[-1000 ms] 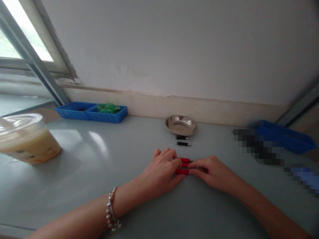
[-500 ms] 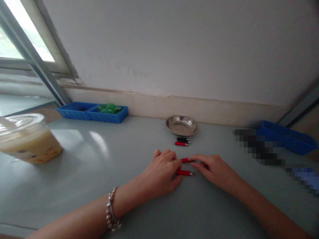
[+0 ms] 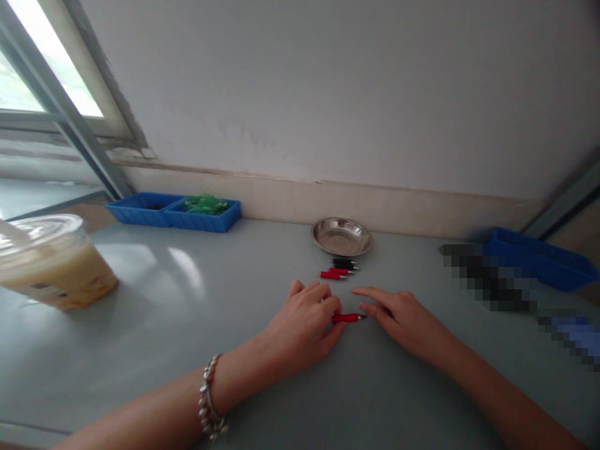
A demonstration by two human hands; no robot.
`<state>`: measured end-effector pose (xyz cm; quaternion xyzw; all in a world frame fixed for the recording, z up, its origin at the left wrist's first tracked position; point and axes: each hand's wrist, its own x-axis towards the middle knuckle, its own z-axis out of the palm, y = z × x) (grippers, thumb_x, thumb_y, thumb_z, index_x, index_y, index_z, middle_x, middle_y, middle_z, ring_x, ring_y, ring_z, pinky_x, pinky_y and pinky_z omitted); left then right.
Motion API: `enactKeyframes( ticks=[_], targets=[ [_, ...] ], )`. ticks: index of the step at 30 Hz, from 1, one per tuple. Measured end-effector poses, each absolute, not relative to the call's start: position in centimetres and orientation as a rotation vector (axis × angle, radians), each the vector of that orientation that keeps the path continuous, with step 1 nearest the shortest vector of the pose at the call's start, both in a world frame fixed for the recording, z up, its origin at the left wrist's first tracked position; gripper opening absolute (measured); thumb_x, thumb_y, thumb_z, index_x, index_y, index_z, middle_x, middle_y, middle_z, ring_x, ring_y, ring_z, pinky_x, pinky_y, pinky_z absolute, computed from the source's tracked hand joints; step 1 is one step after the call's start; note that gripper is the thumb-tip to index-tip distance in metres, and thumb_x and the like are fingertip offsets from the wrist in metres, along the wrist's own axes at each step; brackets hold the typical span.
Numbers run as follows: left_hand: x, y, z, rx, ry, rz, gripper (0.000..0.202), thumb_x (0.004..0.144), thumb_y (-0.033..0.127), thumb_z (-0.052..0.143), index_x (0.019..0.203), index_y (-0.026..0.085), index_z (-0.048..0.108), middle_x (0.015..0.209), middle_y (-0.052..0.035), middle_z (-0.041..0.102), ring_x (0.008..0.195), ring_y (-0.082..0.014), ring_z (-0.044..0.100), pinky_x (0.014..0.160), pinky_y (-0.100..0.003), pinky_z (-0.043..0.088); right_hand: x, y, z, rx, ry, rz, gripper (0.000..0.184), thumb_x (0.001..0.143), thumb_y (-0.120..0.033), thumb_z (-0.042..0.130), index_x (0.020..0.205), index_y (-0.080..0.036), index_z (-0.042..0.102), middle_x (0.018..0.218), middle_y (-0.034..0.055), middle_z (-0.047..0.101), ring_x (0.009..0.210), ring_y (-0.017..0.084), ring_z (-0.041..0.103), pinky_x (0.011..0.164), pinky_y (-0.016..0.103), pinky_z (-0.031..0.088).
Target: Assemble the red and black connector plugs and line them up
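Observation:
A red pen (image 3: 347,318) with a metal tip sticks out to the right from between the thumb and forefinger of my left hand (image 3: 307,319); its rear end is hidden. My right hand (image 3: 400,319) hovers at the tip side of that pen, thumb and forefinger apart, with nothing visible between them. Beyond both hands lie two red pens (image 3: 330,275) close together. Just behind these are small black pens (image 3: 345,265), in a short row before a shallow round metal dish (image 3: 342,236).
A blue two-part tray (image 3: 201,222) with green pieces stands at the back left. Near the left edge is a lidded plastic drink cup (image 3: 70,275). At right lie another blue tray (image 3: 539,259) and blurred-out items (image 3: 487,278). A wall closes off the far side.
One red pen has gone from near my fingers to the row by the dish and lies apart from both hands. The pen in my left hand has shifted slightly away from me.

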<state>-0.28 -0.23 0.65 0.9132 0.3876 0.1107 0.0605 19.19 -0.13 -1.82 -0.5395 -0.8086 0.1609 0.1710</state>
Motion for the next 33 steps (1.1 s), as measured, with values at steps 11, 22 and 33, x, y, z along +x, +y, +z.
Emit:
enactKeyframes(
  ticks=[11,22,33],
  targets=[
    [-0.4,0.0,0.4,2.718,1.239,0.443,0.012,0.082,0.023,0.045,0.088,0.016,0.054,0.090,-0.0055,0.055,0.080,-0.0192,0.053,0.074,-0.035,0.039,18.8,-0.4,-0.8,-1.391,-2.272,0.612,0.028,0.084,-0.033,0.040,0.090,-0.020,0.064,0.077,0.0025,0.067,0.067,0.015,0.059,0.060,0.025,0.040],
    [-0.4,0.4,0.3,2.705,1.280,0.475,0.019,0.084,0.030,0.047,0.097,0.017,0.054,0.083,-0.0056,0.062,0.073,-0.0204,0.058,0.065,-0.032,0.044,19.1,-0.1,-0.7,-1.354,-2.160,0.648,0.027,0.083,-0.034,0.041,0.074,-0.018,0.061,0.060,-0.0006,0.058,0.057,0.012,0.051,0.053,0.022,0.036],
    [-0.3,0.6,0.3,2.642,1.312,0.355,0.028,0.089,0.028,0.036,0.085,0.015,0.060,0.072,-0.0084,0.065,0.063,-0.0200,0.061,0.055,-0.028,0.043,18.8,-0.4,-1.0,-1.425,-2.082,0.562,0.014,0.077,-0.027,0.051,0.084,-0.019,0.060,0.060,-0.0014,0.061,0.053,0.011,0.052,0.055,0.022,0.039]
  ],
)
